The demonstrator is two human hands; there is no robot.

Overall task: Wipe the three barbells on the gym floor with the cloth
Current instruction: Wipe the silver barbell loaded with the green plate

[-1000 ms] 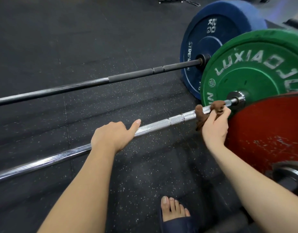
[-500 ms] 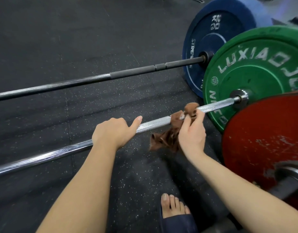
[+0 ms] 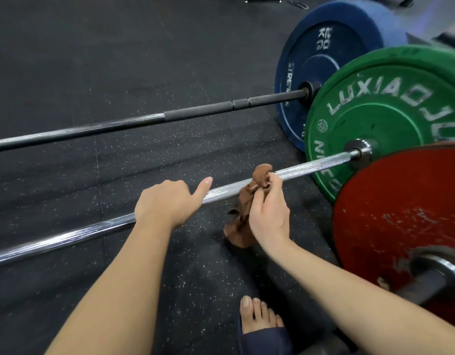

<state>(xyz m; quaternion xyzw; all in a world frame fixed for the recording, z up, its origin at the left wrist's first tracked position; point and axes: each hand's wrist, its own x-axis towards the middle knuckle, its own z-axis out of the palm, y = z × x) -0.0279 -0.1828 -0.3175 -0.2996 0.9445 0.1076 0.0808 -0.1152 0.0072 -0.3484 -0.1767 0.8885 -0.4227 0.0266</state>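
Three barbells lie on the dark rubber floor. The far one is a dark bar (image 3: 200,112) with a blue plate (image 3: 321,60). The middle one is a chrome bar (image 3: 67,238) with a green plate (image 3: 390,108). Of the near one only a red plate (image 3: 395,216) and its sleeve show at the lower right. My left hand (image 3: 167,201) grips the chrome bar, thumb lying along it. My right hand (image 3: 268,213) holds a brown cloth (image 3: 244,219) wrapped over the chrome bar just right of my left hand; the cloth's tail hangs to the floor.
My bare foot (image 3: 259,319) stands on the floor below the hands, close to the red plate. Dark equipment (image 3: 270,0) lies at the top edge. The speckled rubber floor (image 3: 93,60) stretches to the left and back.
My right hand has slid the cloth leftward along the chrome bar, from the green plate's collar toward my left hand. My left hand has kept its grip in place.
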